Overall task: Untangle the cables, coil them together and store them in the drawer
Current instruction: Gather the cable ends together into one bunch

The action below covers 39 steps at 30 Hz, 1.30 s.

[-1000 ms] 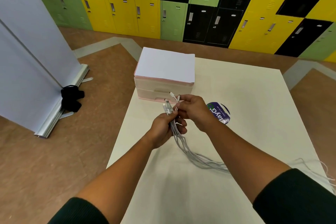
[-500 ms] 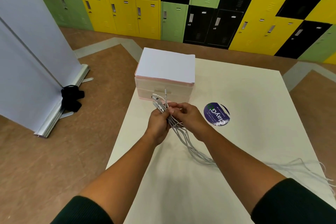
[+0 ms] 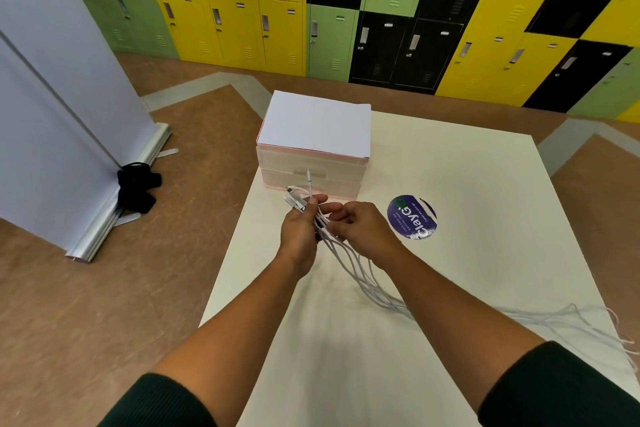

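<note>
Head view: my left hand (image 3: 300, 234) grips the white cables (image 3: 349, 262) as one bundle just below their plugs, which fan up and away toward the closed drawer unit (image 3: 313, 163); my right hand (image 3: 360, 225) pinches the strands alongside; bundle trails back-right across the table (image 3: 467, 184)

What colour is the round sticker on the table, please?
Dark purple round sticker with white lettering and a green mark; head view.

Table (image 3: 450, 177): smooth, matt cream. Cables (image 3: 356, 267): white plastic sheathing, smooth. Drawer unit (image 3: 311, 180): translucent pinkish plastic. Lockers (image 3: 277, 31) far: painted metal, satin.
</note>
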{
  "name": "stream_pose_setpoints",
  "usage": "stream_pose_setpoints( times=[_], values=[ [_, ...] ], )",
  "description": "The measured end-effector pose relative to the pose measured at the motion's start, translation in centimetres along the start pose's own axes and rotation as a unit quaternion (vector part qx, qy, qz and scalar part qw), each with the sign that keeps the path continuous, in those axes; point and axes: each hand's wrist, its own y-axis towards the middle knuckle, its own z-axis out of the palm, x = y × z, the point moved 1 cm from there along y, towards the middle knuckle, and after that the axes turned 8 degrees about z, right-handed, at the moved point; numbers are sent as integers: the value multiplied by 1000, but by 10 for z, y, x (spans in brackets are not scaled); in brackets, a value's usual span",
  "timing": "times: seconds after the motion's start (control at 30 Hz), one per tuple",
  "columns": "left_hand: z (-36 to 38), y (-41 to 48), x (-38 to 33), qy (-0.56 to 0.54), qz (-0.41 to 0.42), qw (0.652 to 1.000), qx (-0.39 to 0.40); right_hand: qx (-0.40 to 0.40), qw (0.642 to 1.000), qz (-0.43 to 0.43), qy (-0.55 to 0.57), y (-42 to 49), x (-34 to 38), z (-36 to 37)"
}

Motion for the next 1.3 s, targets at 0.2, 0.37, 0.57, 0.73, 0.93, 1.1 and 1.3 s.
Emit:
stream_pose_setpoints(
  times=[0.2, 0.37, 0.57, 0.73, 0.93, 1.1, 1.3],
  values=[
    [-3, 2, 3, 18, -8, 1000, 12, -15, 999, 28, -17, 0, -4, -7],
    [1, 4, -1, -33, -27, 999, 18, 6, 999, 21, -45, -6, -5, -8],
    [11, 1, -5, -7, -36, 998, 50, -95, 994, -29, 50, -3, 11, -19],
    [20, -6, -9, 47, -39, 992, 113, -50, 995, -54, 64, 3, 26, -26],
    [22, -8, -13, 53, -65, 984, 155, -22, 993, -30, 109, 6, 26, -25],
    [26, -9, -19, 33, -70, 983, 167, -7, 979, -5, 202, 5, 25, -25],
    [28, -8, -17, 12, -69, 985, 157, -20, 978, 5, 208, 4, 28, -31]
  ],
)
